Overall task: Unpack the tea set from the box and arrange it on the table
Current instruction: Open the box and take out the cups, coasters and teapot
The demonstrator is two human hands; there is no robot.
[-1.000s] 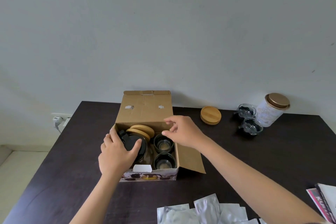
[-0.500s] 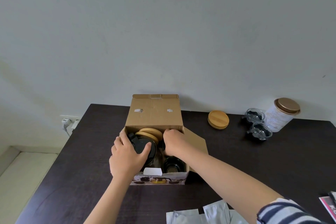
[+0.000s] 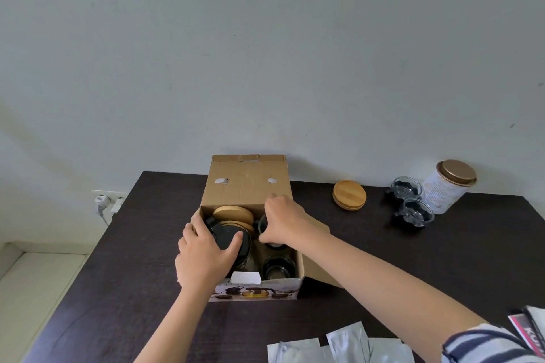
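Here both hands reach into the box (image 3: 247, 186) (lid up): left hand (image 3: 203, 256) clasps the teapot (image 3: 228, 240), right hand (image 3: 284, 222) pinches a cup (image 3: 263, 224).

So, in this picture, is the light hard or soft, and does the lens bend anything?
Head view: soft, even light, with only a faint shadow beside the box; wide-angle lens bends the dark table edges outward; both hands, left and right, look sharp; glass cups show small glints, no strong glare.

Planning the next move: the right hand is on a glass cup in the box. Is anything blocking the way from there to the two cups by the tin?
Nothing visible blocks it. The right hand grips a glass cup above the box. Beyond the box wall, the table is bare up to the two cups; the wooden lid lies further back.
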